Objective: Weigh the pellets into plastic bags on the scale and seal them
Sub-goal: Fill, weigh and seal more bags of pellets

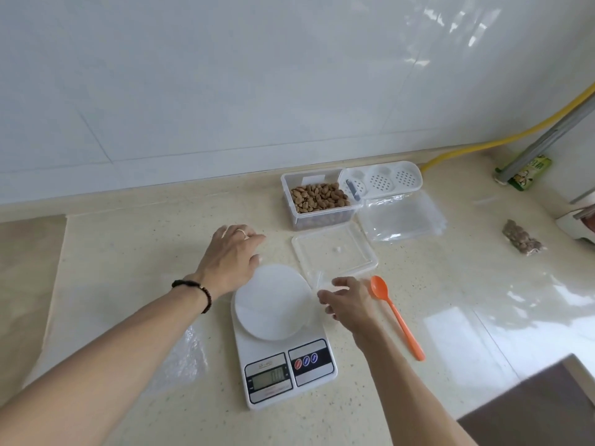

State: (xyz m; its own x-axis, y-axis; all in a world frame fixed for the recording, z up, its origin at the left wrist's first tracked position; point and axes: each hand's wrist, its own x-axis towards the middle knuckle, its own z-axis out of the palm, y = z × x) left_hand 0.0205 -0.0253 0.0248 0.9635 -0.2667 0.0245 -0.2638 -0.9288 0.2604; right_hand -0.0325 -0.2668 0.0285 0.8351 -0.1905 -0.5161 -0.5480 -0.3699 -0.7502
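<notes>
Right hand (pixel 349 300): thin clear bag (pixel 317 281) pinched beside scale (pixel 283 349); slippage likely. Left hand (pixel 230 259): fingers relaxed, nothing held. Spoon (pixel 397 317) just right.

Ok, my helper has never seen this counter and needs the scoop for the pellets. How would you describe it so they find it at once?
Start at the white digital scale in the middle of the counter. Just to its right, beyond the right hand, the orange spoon lies flat on the counter, bowl pointing away from the person. It is the only brightly coloured item among the clear lid, bags and containers.
</notes>
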